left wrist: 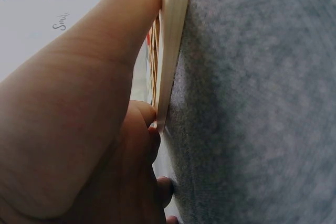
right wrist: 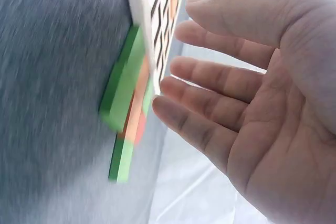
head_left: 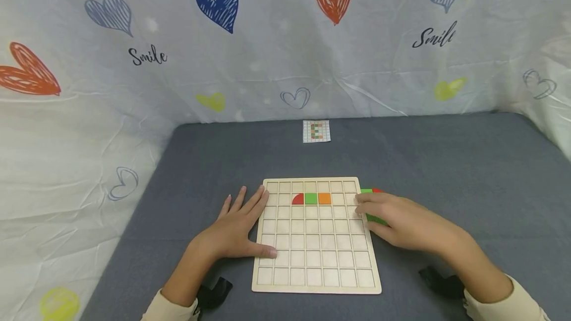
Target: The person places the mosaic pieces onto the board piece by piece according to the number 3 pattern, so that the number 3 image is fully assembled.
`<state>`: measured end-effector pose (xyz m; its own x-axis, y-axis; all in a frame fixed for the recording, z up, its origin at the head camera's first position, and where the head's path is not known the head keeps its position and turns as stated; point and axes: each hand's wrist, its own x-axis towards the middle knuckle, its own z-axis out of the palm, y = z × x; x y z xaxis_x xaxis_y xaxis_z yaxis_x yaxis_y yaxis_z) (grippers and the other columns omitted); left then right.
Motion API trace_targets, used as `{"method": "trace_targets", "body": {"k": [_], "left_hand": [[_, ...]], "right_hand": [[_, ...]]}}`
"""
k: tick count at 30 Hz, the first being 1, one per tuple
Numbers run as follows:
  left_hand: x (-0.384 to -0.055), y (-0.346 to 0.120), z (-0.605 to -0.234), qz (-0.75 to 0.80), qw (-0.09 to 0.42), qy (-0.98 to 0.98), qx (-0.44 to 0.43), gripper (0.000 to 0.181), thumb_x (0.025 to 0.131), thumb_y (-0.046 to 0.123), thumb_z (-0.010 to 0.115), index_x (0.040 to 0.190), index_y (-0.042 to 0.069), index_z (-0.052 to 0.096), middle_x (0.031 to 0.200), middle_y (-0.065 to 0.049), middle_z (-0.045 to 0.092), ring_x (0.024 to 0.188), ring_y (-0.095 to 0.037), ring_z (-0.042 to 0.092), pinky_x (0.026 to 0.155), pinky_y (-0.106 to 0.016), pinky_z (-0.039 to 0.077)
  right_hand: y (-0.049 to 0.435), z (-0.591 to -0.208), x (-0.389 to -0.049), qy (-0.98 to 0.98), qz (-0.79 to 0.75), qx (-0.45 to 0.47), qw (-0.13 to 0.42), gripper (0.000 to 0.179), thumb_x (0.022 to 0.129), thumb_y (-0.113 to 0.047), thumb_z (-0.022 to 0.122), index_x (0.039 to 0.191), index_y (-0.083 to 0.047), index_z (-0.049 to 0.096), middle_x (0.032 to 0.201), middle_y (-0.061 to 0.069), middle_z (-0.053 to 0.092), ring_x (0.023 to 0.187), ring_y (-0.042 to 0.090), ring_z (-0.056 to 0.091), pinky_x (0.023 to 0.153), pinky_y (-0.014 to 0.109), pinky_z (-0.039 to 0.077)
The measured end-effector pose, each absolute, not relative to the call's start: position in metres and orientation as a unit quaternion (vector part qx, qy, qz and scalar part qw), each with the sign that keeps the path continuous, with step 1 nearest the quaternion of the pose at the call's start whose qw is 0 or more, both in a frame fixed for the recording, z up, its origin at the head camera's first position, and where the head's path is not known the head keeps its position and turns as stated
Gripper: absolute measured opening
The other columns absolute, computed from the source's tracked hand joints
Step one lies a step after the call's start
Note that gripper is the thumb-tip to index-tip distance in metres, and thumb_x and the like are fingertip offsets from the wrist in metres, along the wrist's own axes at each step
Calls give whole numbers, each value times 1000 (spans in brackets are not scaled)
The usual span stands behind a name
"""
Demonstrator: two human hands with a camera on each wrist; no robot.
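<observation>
A pale wooden grid board [head_left: 312, 276] lies on the grey cloth. In its second row sit a red quarter-round piece [head_left: 298, 199], a green square [head_left: 311, 199] and an orange square [head_left: 324, 199], side by side. My left hand [head_left: 229, 234] rests at the board's left edge, fingers spread and thumb on the border. Over the right edge hovers my right hand [head_left: 408, 222], its fingers extended with nothing between them in the right wrist view. Beneath it, several loose pieces, including a green one [right wrist: 123, 95] and an orange one [right wrist: 137, 90], lie against the board, partly hidden.
A small printed card [head_left: 316, 131] with a coloured grid pattern lies at the cloth's far edge. Behind stands a white curtain [head_left: 267, 63] with hearts and the word Smile. Black straps [head_left: 216, 294] hang by both wrists.
</observation>
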<state>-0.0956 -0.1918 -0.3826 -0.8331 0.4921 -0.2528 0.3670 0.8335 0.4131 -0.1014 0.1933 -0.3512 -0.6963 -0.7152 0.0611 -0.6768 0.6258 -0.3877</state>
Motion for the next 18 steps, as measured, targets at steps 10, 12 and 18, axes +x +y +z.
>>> {"method": "trace_targets", "body": {"k": [10, 12, 18], "left_hand": [[-95, -192, -384, 169, 178, 943, 225, 125, 73, 82, 66, 163, 20, 5, 168, 1, -2, 151, -34, -12, 114, -63, -8], [-95, -192, -383, 169, 177, 943, 225, 125, 73, 81, 66, 163, 19, 6, 168, 1, -2, 151, -35, -11, 114, -63, -8], [-94, -191, -382, 170, 176, 943, 226, 124, 74, 80, 67, 163, 19, 6, 168, 1, -1, 151, -35, -11, 114, -64, -7]], "right_hand": [[219, -351, -113, 931, -156, -329, -4, 35, 81, 0, 81, 114, -4, 74, 116, 9, 67, 105, 30, 64, 83, 49, 54], [222, -353, -116, 934, -153, -324, -3, 37, 79, 2, 82, 114, -5, 74, 112, 7, 67, 101, 30, 64, 81, 48, 55], [228, -359, -119, 942, -144, -304, 16, 39, 75, 5, 84, 111, -6, 74, 107, 5, 68, 98, 29, 65, 79, 49, 55]]}}
